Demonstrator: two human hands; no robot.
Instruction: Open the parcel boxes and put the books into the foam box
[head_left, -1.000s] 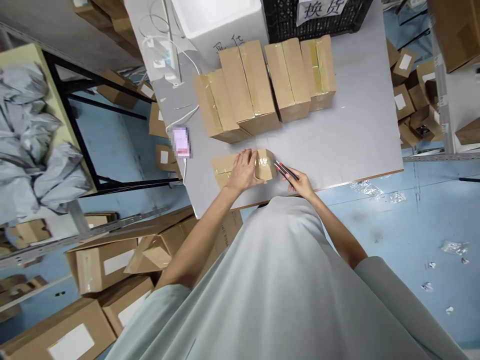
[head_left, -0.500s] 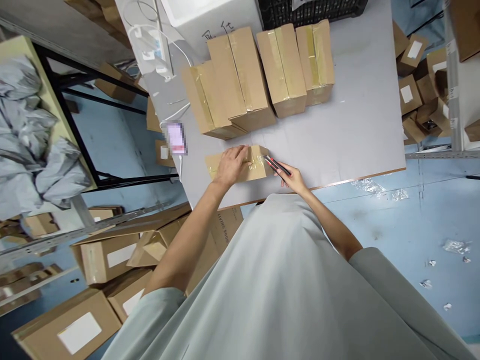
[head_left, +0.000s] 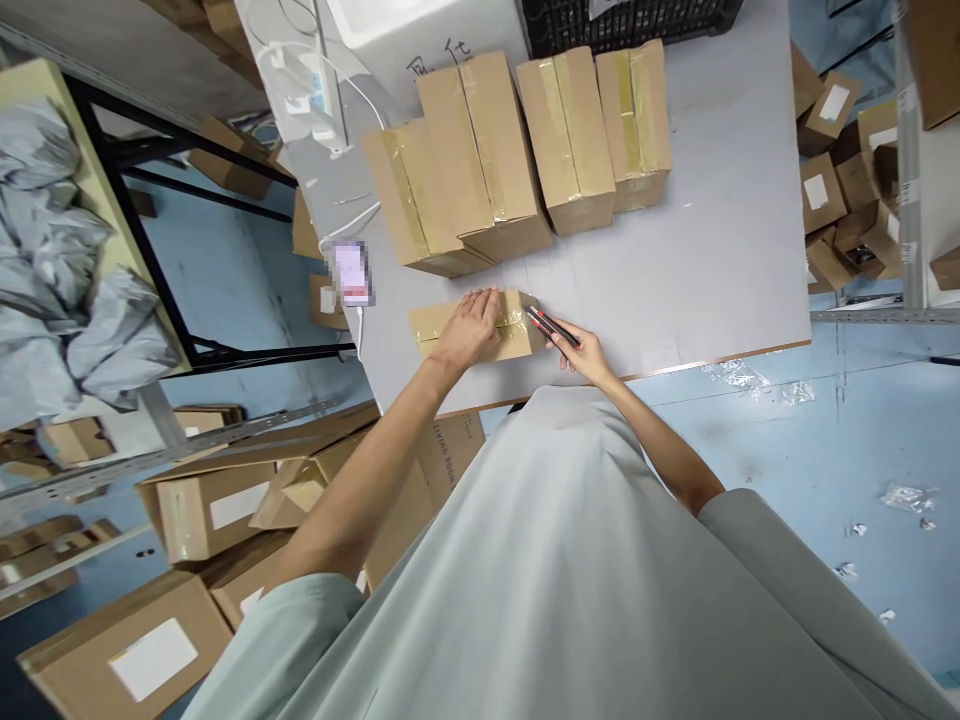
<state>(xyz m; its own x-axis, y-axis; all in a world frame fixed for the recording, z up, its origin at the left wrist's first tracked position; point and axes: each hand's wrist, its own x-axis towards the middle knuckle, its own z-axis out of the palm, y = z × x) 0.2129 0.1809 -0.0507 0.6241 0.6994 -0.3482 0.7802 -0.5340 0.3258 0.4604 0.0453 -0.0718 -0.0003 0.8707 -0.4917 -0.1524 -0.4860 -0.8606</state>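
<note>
Pressing left hand point(head_left: 471, 328) on taped box point(head_left: 517, 335), right hand point(head_left: 583, 355) gripping cutter point(head_left: 551, 326)

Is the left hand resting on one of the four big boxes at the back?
No, the left hand lies flat on the small taped box near the table edge.

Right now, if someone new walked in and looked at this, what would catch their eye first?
Probably the small taped box at the near edge of the grey table, with the left hand flat on top and the right hand holding a red and black cutter at its end. Behind it stands a row of larger sealed boxes.
</note>
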